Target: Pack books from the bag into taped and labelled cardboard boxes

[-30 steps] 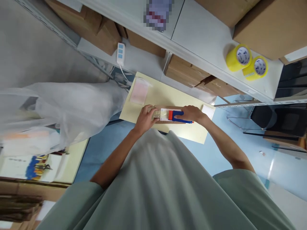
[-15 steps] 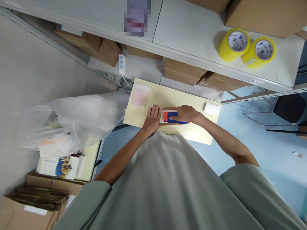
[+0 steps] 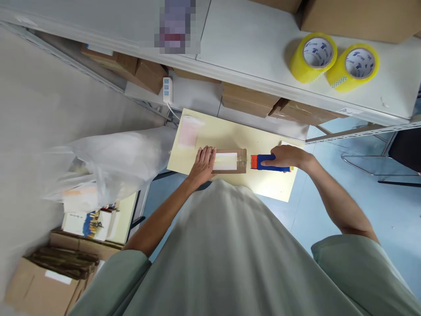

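Observation:
A small brown cardboard box (image 3: 241,160) with a white label lies on a pale yellow table (image 3: 230,131). My left hand (image 3: 204,163) rests flat on the box's left end, fingers stretched out. My right hand (image 3: 287,156) is closed round the blue handle of a red and blue tape dispenser (image 3: 263,162), held just right of the box. Clear tape shines across the box's right end.
A pinkish plastic bag (image 3: 188,131) lies at the table's far left corner. Two yellow tape rolls (image 3: 312,55) (image 3: 357,65) sit on the grey shelf above. Cardboard boxes (image 3: 253,100) fill the lower shelf. A large white plastic sack (image 3: 108,158) hangs to the left.
My right hand has drawn the tape dispenser rightward off the box, uncovering the white label. My left hand stayed on the box's left end.

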A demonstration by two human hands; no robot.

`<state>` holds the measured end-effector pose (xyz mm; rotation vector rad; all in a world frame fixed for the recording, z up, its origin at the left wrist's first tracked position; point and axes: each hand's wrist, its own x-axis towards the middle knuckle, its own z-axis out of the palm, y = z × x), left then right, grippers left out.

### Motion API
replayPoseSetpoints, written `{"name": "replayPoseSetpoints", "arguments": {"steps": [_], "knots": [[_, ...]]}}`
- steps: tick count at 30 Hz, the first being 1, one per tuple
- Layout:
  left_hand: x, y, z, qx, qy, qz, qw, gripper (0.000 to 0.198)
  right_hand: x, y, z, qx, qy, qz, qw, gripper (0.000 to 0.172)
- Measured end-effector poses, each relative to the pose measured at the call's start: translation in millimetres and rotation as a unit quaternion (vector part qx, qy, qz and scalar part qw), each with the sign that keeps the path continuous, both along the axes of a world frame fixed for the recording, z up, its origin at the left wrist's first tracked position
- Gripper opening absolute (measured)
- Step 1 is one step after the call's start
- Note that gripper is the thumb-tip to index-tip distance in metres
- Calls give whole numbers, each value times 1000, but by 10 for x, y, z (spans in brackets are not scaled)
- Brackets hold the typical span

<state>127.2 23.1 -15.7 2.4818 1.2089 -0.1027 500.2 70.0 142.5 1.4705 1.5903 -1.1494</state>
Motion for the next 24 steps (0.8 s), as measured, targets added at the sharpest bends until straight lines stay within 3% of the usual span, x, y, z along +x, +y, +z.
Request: {"name": "replayPoseSetpoints", "arguments": {"steps": [4,12,24], "knots": [[5,9,19,-8,-3,6,1000,109,45,-16,-141,14,17,1,1000,73],[43,34,-3,-40,-21,27,999,109,473,-81,-129,11,42,-28,999,64],[56,-46,-18,-26,12,31,999,116,-322,-329,-530,145,-81,65,984,54]]}}
